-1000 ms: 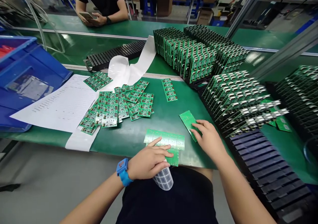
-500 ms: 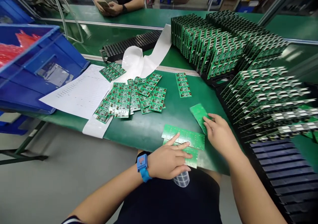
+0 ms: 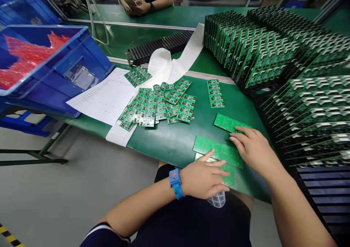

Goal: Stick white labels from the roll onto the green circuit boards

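Observation:
My left hand (image 3: 205,174), with a blue strap on its wrist, lies with its fingers spread over a green circuit board (image 3: 229,174) at the table's front edge. Another circuit board (image 3: 218,150), plain side up, lies just beyond it and partly overlaps it. My right hand (image 3: 253,146) pinches the near right end of a third circuit board (image 3: 228,123), which is also plain side up, low over the tabletop. Under my left fingers hangs a sheet of small grid labels (image 3: 217,199). Farther back, a single circuit board (image 3: 215,93) lies parts side up.
A loose pile of circuit boards (image 3: 147,106) covers the table's middle, beside a printed paper (image 3: 106,93). Black racks of upright boards (image 3: 248,50) stand at right. A blue crate (image 3: 95,57) holds red plastic. Across the bench a person (image 3: 139,6) holds a phone.
My right hand has turned the circuit board from a steep slant to nearly parallel with the others. My left hand keeps its place on the boards. The view has shifted left.

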{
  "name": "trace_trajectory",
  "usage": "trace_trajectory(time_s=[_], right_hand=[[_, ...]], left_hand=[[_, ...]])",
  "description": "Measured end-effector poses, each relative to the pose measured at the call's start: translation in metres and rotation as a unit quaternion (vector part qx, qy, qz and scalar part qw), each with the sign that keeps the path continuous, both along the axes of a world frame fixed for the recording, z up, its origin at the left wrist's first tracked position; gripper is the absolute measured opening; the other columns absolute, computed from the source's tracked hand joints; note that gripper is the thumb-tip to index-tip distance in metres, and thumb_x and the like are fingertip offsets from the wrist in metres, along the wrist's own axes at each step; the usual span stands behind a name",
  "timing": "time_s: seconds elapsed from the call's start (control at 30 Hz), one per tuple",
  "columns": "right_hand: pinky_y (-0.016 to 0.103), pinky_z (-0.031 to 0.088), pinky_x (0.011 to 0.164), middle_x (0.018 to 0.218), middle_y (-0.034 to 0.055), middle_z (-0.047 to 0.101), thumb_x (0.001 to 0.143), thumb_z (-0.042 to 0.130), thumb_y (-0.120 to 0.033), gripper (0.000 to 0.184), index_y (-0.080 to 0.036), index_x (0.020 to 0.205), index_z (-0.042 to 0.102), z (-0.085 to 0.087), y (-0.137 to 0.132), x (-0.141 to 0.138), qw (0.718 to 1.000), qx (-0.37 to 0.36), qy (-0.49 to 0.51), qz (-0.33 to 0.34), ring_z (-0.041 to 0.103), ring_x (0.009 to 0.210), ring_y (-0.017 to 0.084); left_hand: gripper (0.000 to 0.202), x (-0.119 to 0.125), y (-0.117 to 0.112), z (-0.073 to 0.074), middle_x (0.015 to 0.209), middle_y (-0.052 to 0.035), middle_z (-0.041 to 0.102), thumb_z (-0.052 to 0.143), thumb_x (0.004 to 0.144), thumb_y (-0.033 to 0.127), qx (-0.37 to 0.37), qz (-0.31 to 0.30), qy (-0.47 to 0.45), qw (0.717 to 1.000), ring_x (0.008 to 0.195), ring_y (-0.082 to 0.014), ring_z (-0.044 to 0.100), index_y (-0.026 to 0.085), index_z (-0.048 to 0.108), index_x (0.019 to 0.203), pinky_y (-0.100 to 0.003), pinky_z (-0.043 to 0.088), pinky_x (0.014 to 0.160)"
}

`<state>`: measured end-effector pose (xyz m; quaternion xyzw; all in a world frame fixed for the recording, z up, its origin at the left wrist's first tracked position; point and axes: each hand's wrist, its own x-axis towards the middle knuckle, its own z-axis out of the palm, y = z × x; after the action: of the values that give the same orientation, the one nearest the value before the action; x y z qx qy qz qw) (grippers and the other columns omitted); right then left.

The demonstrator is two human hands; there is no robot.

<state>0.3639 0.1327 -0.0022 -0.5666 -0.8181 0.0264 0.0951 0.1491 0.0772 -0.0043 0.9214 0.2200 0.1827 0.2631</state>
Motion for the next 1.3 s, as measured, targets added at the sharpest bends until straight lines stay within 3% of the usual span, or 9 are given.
trace_trajectory(time_s=[0.17, 0.37, 0.5, 0.63, 0.77, 0.97, 1.1, 1.17, 1.3], right_hand=[[0.042, 0.043, 0.082, 0.086, 0.0072, 0.065, 0.087, 0.042, -0.043, 0.03, -0.02, 0.079, 0.059, 0.031, -0.002, -0.009, 0.999, -0.022, 0.015, -0.024, 0.056, 0.087, 0.024], [0.045, 0.039, 0.087, 0.109, 0.0206, 0.055, 0.081, 0.051, -0.041, 0.038, -0.01, 0.104, 0.056, 0.034, 0.09, -0.065, 0.988, -0.022, 0.077, -0.129, 0.049, 0.105, 0.033], [0.049, 0.039, 0.086, 0.106, 0.0255, 0.054, 0.071, 0.061, -0.034, 0.035, -0.007, 0.094, 0.059, 0.024, 0.129, -0.083, 0.975, -0.041, 0.122, -0.182, 0.048, 0.106, 0.038], [0.045, 0.046, 0.077, 0.073, 0.0156, 0.062, 0.069, 0.059, -0.024, 0.01, -0.015, 0.065, 0.058, 0.031, 0.128, -0.063, 0.945, -0.093, 0.212, -0.229, 0.061, 0.088, 0.033], [0.039, 0.053, 0.062, 0.059, 0.0066, 0.06, 0.075, 0.049, -0.025, 0.018, -0.019, 0.058, 0.048, 0.036, 0.109, -0.041, 0.883, -0.167, 0.361, -0.25, 0.065, 0.065, 0.024], [0.039, 0.054, 0.078, 0.084, 0.0112, 0.067, 0.085, 0.033, -0.031, 0.02, -0.021, 0.072, 0.044, 0.032, 0.055, -0.069, 0.774, -0.227, 0.546, -0.226, 0.065, 0.09, 0.02], [0.042, 0.051, 0.083, 0.106, 0.0161, 0.064, 0.083, 0.045, -0.045, 0.031, -0.017, 0.093, 0.053, 0.049, 0.025, -0.077, 0.642, -0.373, 0.648, -0.169, 0.064, 0.092, 0.023], [0.04, 0.051, 0.079, 0.104, 0.0142, 0.065, 0.078, 0.055, -0.044, 0.034, -0.016, 0.098, 0.056, 0.056, 0.021, -0.068, 0.681, -0.357, 0.611, -0.189, 0.065, 0.084, 0.021], [0.036, 0.048, 0.064, 0.071, 0.0071, 0.066, 0.08, 0.048, -0.051, 0.038, -0.016, 0.076, 0.062, 0.048, 0.036, -0.039, 0.901, -0.139, 0.324, -0.252, 0.06, 0.062, 0.019]], left_hand=[[0.034, 0.02, 0.002, -0.002, 0.114, -0.0009, 0.065, 0.041, 0.091, 0.036, 0.025, 0.002, -0.008, 1.0, 0.121, -0.0211, 0.048, 0.018, 0.068, 0.08, -0.043, 0.007, 0.114], [0.037, 0.031, 0.003, 0.002, 0.112, -0.0029, 0.066, 0.039, 0.092, 0.035, 0.043, 0.005, -0.02, 0.999, 0.121, -0.0216, 0.048, 0.017, 0.068, 0.076, -0.044, 0.009, 0.113], [0.035, 0.014, 0.003, 0.019, 0.114, -0.0042, 0.065, 0.041, 0.091, 0.033, 0.033, 0.027, -0.064, 0.997, 0.122, -0.0218, 0.047, 0.017, 0.064, 0.072, -0.045, 0.008, 0.114], [0.025, -0.024, 0.003, 0.026, 0.111, -0.0067, 0.066, 0.042, 0.089, 0.023, -0.012, 0.097, -0.133, 0.986, 0.12, -0.0219, 0.048, 0.017, 0.06, 0.073, -0.046, 0.021, 0.111], [0.021, -0.062, 0.007, 0.012, 0.105, -0.007, 0.068, 0.041, 0.088, 0.017, -0.079, 0.195, -0.178, 0.961, 0.112, -0.0215, 0.054, 0.017, 0.061, 0.081, -0.047, 0.032, 0.105], [0.029, -0.088, 0.016, -0.005, 0.099, -0.0075, 0.068, 0.036, 0.091, 0.02, -0.133, 0.302, -0.246, 0.911, 0.105, -0.0225, 0.058, 0.017, 0.065, 0.095, -0.043, 0.043, 0.095], [0.029, -0.089, 0.017, -0.004, 0.097, -0.0074, 0.068, 0.038, 0.091, 0.02, -0.149, 0.307, -0.247, 0.907, 0.104, -0.0228, 0.058, 0.016, 0.066, 0.095, -0.039, 0.045, 0.091], [0.027, -0.088, 0.016, -0.004, 0.096, -0.0069, 0.068, 0.039, 0.09, 0.018, -0.145, 0.291, -0.253, 0.911, 0.103, -0.0219, 0.058, 0.016, 0.066, 0.095, -0.038, 0.045, 0.09], [0.026, -0.087, 0.015, -0.005, 0.093, -0.0072, 0.068, 0.039, 0.09, 0.016, -0.142, 0.285, -0.263, 0.911, 0.099, -0.0213, 0.059, 0.016, 0.065, 0.095, -0.038, 0.046, 0.088]])
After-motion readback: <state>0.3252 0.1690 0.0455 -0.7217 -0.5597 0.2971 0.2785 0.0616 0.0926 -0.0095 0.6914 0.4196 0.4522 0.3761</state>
